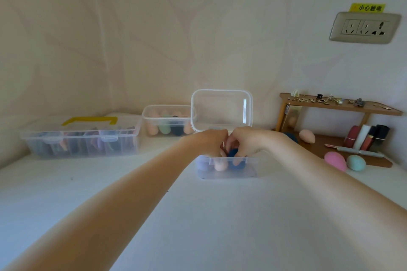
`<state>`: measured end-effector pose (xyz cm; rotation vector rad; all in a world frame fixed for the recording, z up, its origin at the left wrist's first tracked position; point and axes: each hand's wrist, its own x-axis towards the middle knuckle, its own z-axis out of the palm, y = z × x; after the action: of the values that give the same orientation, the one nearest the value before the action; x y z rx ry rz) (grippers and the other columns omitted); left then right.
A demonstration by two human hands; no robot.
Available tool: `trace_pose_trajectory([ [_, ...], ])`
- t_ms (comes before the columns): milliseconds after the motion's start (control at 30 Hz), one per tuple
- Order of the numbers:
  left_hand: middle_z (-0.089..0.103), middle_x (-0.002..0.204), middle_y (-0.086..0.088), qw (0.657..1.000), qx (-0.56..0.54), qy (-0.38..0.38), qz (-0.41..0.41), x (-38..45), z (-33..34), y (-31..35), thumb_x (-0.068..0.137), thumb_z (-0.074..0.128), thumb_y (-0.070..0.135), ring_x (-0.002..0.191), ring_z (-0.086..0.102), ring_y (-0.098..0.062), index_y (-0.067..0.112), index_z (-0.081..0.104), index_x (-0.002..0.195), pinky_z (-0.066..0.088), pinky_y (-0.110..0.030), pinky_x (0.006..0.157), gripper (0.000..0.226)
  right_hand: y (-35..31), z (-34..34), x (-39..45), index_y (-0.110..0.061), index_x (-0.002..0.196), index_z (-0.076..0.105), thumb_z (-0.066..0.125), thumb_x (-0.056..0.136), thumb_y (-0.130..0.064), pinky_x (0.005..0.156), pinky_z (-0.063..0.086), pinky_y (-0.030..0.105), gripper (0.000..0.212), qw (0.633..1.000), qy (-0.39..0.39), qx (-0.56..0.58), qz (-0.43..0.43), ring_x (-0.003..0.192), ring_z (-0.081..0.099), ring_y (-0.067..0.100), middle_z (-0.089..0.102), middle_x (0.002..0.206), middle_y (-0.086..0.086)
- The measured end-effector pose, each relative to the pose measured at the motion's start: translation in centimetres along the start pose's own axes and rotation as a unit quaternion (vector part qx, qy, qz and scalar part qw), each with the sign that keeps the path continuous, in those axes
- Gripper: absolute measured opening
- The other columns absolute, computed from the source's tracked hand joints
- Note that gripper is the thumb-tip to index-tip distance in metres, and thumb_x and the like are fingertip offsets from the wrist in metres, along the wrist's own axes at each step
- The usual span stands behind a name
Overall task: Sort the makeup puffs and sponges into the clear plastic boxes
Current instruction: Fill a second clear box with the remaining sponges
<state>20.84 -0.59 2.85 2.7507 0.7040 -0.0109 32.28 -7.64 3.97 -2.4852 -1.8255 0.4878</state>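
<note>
Three clear boxes are sitting on the white worktop in the head view. Both hands are working inside the open box (226,166) at the middle: the right hand (244,142) is pinching a dark blue sponge (233,152), while the left hand (209,142) is curling its fingers in beside it, its hold unclear. The far box (167,122) and the handled box (83,138) near the left edge are already holding pieces. Loose sponges, pink (335,160), teal (356,162) and peach (307,136), are waiting on the wooden shelf (374,161) at the right edge.

- My left hand (209,142) hides its own fingers; I can't tell what they grip.
- The handled box (81,138) blurs its contents.
</note>
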Motion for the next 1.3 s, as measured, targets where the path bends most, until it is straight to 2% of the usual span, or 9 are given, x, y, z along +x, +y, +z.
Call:
trace_pose_trajectory([
  [167, 0.062, 0.119, -0.002, 0.999, -0.036, 0.003, -0.003, -0.2, -0.2, -0.3, 0.082, 0.065, 0.027, 0.094, 0.052, -0.015, 0.014, 0.047, 0.125, 0.04, -0.021, 0.076, 0.048, 0.0, 0.7, 0.2, -0.015, 0.105, 0.071, 0.081, 0.069, -0.025, 0.083, 0.051, 0.029, 0.039, 1.0, 0.023, -0.002, -0.001, 0.101, 0.062, 0.021, 0.066, 0.11, -0.001],
  [333, 0.057, 0.1, 0.004, 0.994, -0.084, 0.072, 0.014, -0.3, -0.8, 0.1, 0.079, 0.069, 0.031, 0.088, 0.052, -0.013, 0.012, 0.05, 0.119, 0.038, -0.012, 0.066, 0.048, 0.0, -0.6, -0.8, -0.021, 0.08, 0.061, 0.08, 0.073, -0.024, 0.056, 0.042, 0.015, 0.021, 0.999, -0.003, 0.044, -0.011, 0.063, 0.054, 0.012, 0.059, 0.087, -0.001],
  [400, 0.059, 0.096, 0.006, 0.992, -0.106, 0.063, 0.012, 0.0, -1.0, 0.5, 0.077, 0.071, 0.033, 0.088, 0.055, -0.014, 0.014, 0.05, 0.117, 0.042, -0.017, 0.07, 0.048, 0.4, -1.3, -1.5, -0.017, 0.092, 0.062, 0.077, 0.076, -0.016, 0.052, 0.044, 0.01, 0.021, 0.994, -0.025, 0.108, -0.008, 0.063, 0.056, 0.007, 0.06, 0.095, 0.001],
  [500, 0.062, 0.1, 0.005, 0.996, -0.085, 0.032, 0.013, 0.8, -0.9, 1.1, 0.076, 0.072, 0.037, 0.092, 0.058, -0.015, 0.017, 0.051, 0.114, 0.045, -0.024, 0.078, 0.049, 1.9, -2.2, -2.6, -0.002, 0.115, 0.058, 0.068, 0.08, 0.005, 0.058, 0.053, 0.008, 0.037, 0.964, -0.036, 0.262, -0.021, 0.074, 0.063, 0.011, 0.06, 0.099, 0.009],
  [667, 0.063, 0.105, 0.006, 0.999, -0.035, -0.029, 0.02, 1.7, -0.1, 1.5, 0.079, 0.069, 0.036, 0.096, 0.06, -0.017, 0.022, 0.058, 0.102, 0.046, -0.024, 0.076, 0.029, 4.3, -3.7, -3.6, 0.001, 0.11, 0.06, 0.061, 0.087, 0.001, 0.074, 0.058, 0.021, 0.023, 0.911, 0.064, 0.407, -0.027, 0.081, 0.068, 0.021, 0.066, 0.101, 0.017],
  [800, 0.063, 0.112, 0.004, 0.998, -0.03, -0.048, 0.018, 1.8, -0.2, 1.3, 0.08, 0.066, 0.034, 0.098, 0.062, -0.02, 0.029, 0.057, 0.096, 0.048, -0.029, 0.076, 0.018, 8.1, -3.0, -1.4, -0.001, 0.1, 0.065, 0.052, 0.093, -0.01, 0.082, 0.054, 0.035, 0.017, 0.937, 0.279, 0.185, 0.096, 0.092, 0.063, 0.025, 0.066, 0.107, 0.015],
  [933, 0.061, 0.115, 0.004, 0.997, -0.005, -0.072, 0.033, 1.7, -0.4, 1.5, 0.084, 0.062, 0.033, 0.093, 0.058, -0.017, 0.026, 0.058, 0.11, 0.047, -0.028, 0.08, 0.028, 11.0, -0.1, 0.0, -0.019, 0.114, 0.063, 0.041, 0.091, -0.015, 0.098, 0.042, 0.044, 0.032, 0.958, 0.17, -0.052, 0.226, 0.118, 0.046, 0.034, 0.05, 0.128, 0.011],
  [1133, 0.058, 0.11, 0.008, 0.995, -0.008, -0.082, 0.051, 1.6, -0.5, 1.6, 0.088, 0.057, 0.028, 0.091, 0.055, -0.016, 0.028, 0.059, 0.114, 0.041, -0.017, 0.063, 0.026, 11.4, 1.7, 0.0, -0.006, 0.117, 0.06, 0.05, 0.091, -0.005, 0.092, 0.04, 0.04, 0.027, 0.933, 0.239, -0.085, 0.254, 0.113, 0.044, 0.038, 0.038, 0.125, 0.016],
  [1300, 0.052, 0.097, 0.014, 0.993, 0.009, -0.096, 0.067, 1.3, -0.6, 2.1, 0.093, 0.049, 0.024, 0.082, 0.052, -0.01, 0.031, 0.06, 0.117, 0.043, -0.016, 0.067, 0.028, 9.5, -1.3, -1.4, -0.008, 0.072, 0.058, 0.069, 0.081, -0.009, 0.069, 0.041, 0.026, 0.014, 0.91, 0.379, 0.104, 0.134, 0.09, 0.057, 0.026, 0.059, 0.097, 0.012],
])
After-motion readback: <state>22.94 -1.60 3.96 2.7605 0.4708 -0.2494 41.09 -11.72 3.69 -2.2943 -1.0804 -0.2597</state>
